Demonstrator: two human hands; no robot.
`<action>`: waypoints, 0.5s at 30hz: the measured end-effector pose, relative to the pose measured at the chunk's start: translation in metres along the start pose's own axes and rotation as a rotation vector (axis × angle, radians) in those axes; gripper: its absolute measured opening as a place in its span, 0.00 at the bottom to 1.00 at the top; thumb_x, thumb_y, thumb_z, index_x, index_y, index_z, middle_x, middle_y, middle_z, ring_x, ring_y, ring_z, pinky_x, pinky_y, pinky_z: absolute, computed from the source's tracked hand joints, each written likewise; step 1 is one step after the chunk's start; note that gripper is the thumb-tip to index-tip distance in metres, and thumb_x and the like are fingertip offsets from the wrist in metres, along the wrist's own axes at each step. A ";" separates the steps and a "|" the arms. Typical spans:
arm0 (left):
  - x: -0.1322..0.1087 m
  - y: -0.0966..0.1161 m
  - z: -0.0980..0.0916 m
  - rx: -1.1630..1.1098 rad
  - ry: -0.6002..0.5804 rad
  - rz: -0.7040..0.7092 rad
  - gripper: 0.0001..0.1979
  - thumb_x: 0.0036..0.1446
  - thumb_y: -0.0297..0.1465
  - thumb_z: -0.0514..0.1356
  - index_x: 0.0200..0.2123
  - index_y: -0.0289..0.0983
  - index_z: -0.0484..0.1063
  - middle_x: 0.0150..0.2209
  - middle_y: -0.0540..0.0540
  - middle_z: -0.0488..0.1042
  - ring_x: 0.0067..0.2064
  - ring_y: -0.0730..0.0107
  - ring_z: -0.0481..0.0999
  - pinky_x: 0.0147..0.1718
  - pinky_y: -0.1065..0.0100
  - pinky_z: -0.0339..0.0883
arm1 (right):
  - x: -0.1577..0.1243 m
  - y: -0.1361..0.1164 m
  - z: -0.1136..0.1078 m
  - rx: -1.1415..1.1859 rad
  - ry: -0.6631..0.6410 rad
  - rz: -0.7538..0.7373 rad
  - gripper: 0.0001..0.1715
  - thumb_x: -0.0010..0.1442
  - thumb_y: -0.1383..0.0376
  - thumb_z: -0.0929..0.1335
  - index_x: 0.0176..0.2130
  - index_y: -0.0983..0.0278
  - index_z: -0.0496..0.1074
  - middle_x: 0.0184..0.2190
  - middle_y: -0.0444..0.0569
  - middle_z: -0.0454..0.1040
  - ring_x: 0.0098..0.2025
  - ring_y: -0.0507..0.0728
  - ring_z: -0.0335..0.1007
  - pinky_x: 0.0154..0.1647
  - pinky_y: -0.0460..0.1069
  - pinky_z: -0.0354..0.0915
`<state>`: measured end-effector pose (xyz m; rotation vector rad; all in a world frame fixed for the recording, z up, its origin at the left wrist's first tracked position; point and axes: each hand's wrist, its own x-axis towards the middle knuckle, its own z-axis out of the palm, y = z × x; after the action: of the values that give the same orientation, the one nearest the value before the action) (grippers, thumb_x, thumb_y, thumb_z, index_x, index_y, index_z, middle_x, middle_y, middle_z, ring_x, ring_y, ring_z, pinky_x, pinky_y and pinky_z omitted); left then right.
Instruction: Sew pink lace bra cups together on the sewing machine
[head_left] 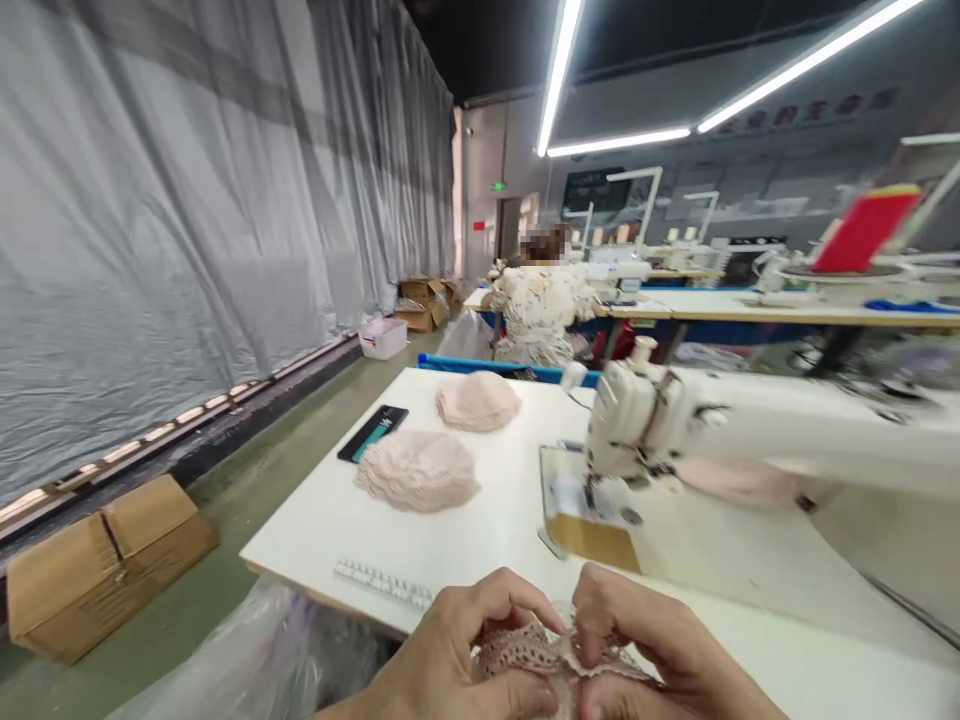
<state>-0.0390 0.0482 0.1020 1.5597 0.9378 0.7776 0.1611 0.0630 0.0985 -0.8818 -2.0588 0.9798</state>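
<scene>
White table (480, 530): two pink lace piles (418, 470), phone (373, 433), ruler (382, 583), sewing machine (675, 420). Left hand (457, 650), right hand (645, 650) together, pinching lace (525, 650). Grey curtain wall (187, 200); boxes (105, 560) on floor.

No legible text or signs

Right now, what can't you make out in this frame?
Lace: head view, mostly covered by the left hand and right hand, and cut off by the bottom edge.
Machine: head view, needle area blurred.
Red thing: head view, far right, too blurred to identify.
Ruler: head view, marks too small to read.
</scene>
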 end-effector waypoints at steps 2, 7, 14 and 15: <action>-0.005 -0.015 0.018 -0.006 -0.058 -0.061 0.12 0.45 0.23 0.62 0.36 0.37 0.72 0.26 0.55 0.67 0.28 0.77 0.62 0.27 0.77 0.54 | -0.031 0.006 0.003 0.046 -0.062 0.118 0.11 0.53 0.64 0.71 0.25 0.59 0.65 0.25 0.40 0.67 0.28 0.52 0.64 0.29 0.44 0.59; -0.014 -0.035 0.050 0.081 -0.167 -0.151 0.10 0.46 0.25 0.62 0.34 0.38 0.77 0.28 0.53 0.72 0.31 0.75 0.67 0.32 0.76 0.58 | -0.088 0.020 0.015 0.171 -0.039 0.327 0.07 0.55 0.63 0.68 0.27 0.60 0.66 0.28 0.42 0.67 0.31 0.54 0.64 0.32 0.46 0.60; -0.020 -0.044 0.068 0.077 -0.222 -0.137 0.07 0.51 0.26 0.60 0.32 0.38 0.78 0.31 0.49 0.74 0.33 0.73 0.72 0.32 0.75 0.62 | -0.113 0.029 0.029 0.258 -0.003 0.411 0.10 0.54 0.62 0.68 0.25 0.62 0.66 0.22 0.40 0.65 0.26 0.51 0.61 0.27 0.43 0.57; -0.021 -0.047 0.068 0.077 -0.216 -0.131 0.06 0.51 0.26 0.60 0.31 0.37 0.78 0.30 0.48 0.74 0.32 0.73 0.72 0.31 0.76 0.62 | -0.114 0.032 0.030 0.256 0.021 0.422 0.10 0.53 0.62 0.68 0.24 0.62 0.66 0.22 0.39 0.65 0.25 0.50 0.60 0.26 0.43 0.57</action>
<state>0.0025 0.0017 0.0438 1.5958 0.9089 0.4753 0.2073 -0.0230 0.0254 -1.2054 -1.7101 1.4133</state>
